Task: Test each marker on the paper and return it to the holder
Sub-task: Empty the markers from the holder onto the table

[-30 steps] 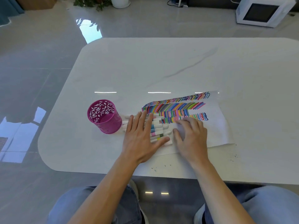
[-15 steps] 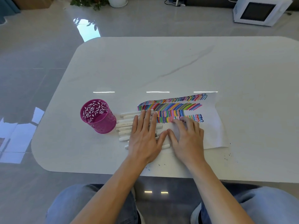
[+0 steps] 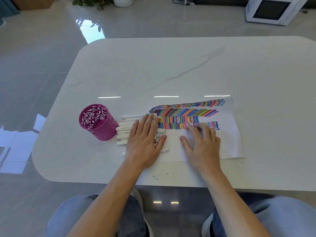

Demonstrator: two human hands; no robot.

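Magenta perforated metal forms the holder (image 3: pixel 97 123); it stands mouth up on the white table (image 3: pixel 171 65), and no marker shows above its rim. White-barrelled markers (image 3: pixel 126 129) lie side by side in a row just to the right of the holder, between it and the paper (image 3: pixel 227 139); whether the nearest barrel touches the holder cannot be told. Their long axes run left to right, parallel to the table's near edge; the barrel ends project toward the holder, the far ends reach onto the paper's left margin.

Left hand (image 3: pixel 145 141): flat, palm down, fingers straight and close together, pressed across the middle of the row; it grips nothing. Right hand (image 3: pixel 203 144): resting on the paper, fingers loosely bent, tips at the lowest band of coloured strokes; nothing is seen pinched in it.

Assessment: the paper already carries dense test strokes, yet every visible marker is outside the holder; the return step appears outstanding. The markers lie directly beneath the left hand and the holder stands to its left; that hand is plainly the nearer. A lift would require turning each barrel from lying to upright; loose round barrels may roll.
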